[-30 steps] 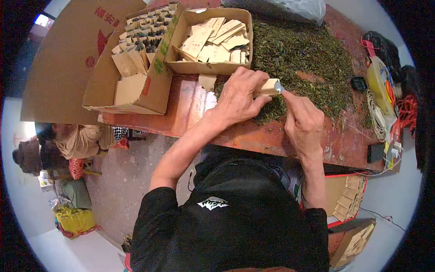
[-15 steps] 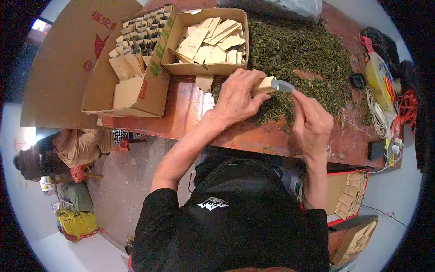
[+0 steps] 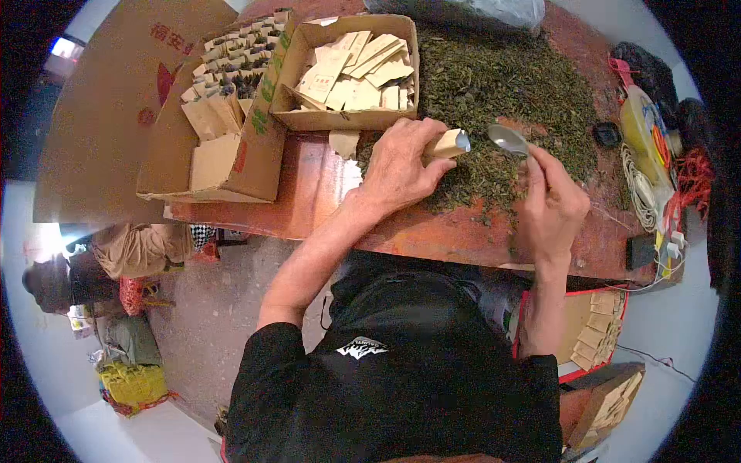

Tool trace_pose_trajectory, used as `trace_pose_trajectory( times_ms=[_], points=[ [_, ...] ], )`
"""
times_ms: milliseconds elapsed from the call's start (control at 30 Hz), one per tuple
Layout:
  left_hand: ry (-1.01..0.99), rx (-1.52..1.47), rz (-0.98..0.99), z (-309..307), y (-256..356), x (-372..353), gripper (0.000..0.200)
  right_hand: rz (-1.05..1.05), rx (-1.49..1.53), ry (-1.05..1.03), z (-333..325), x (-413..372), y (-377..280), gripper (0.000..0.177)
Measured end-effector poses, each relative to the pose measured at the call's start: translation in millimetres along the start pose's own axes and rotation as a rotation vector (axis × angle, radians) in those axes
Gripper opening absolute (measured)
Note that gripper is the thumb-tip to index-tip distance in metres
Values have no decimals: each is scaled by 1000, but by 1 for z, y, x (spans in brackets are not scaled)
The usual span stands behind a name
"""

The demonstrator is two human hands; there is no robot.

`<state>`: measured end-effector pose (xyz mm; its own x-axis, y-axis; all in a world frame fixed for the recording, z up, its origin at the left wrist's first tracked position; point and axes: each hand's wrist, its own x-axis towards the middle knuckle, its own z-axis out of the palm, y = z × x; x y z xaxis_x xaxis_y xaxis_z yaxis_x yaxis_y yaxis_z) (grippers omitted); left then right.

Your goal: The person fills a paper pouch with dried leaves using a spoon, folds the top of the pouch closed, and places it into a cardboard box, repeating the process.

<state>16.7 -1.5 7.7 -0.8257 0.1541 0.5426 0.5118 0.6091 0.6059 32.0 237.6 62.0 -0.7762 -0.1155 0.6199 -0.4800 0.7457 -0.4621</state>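
My left hand [image 3: 405, 163] is closed round a small tan paper packet [image 3: 445, 145], whose open mouth points right. In my right hand [image 3: 552, 199] is a metal spoon [image 3: 508, 140], pinched by its handle, its bowl a little right of the packet and apart from it. Under and behind both hands spreads a wide heap of dried dark green leaves [image 3: 509, 77]. Whether the spoon holds any leaves is too unclear to tell.
A carton of loose packets [image 3: 346, 119] and a long carton of upright packets [image 3: 258, 166] stand at the back left of the red-brown table [image 3: 309, 212]. A clear plastic bag [image 3: 494, 11] lies behind the leaves. Cords and a yellow container [image 3: 639, 127] are at right.
The spoon has moved right, away from the packet's mouth, together with my right hand. My left hand keeps its hold on the packet.
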Motion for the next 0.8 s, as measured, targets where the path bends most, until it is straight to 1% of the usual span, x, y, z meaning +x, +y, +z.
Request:
trace_pose_trajectory(
  times_ms=[67,200,300,400,500,600,700,800],
  points=[
    [-3,-12,-4,1,-1,0,44,38,-45,0,3,5,12,16],
    [-7,-21,-3,1,-2,0,44,-2,-171,-10,8,21,32,12],
    [0,-27,-1,2,-5,0,43,109,-253,-124,10,28,37,10],
    [5,-36,-5,2,-5,-1,43,80,-269,-144,15,30,41,10],
    [3,-40,-14,3,-6,-2,43,53,-299,-241,25,26,55,11],
    [17,-53,-18,3,-6,-2,43,65,-239,-266,36,26,49,12],
    [22,-61,-24,2,-6,-2,43,68,-34,-180,51,27,42,16],
    [15,-62,-29,1,-6,-3,43,236,104,-290,62,27,48,21]
  ],
)
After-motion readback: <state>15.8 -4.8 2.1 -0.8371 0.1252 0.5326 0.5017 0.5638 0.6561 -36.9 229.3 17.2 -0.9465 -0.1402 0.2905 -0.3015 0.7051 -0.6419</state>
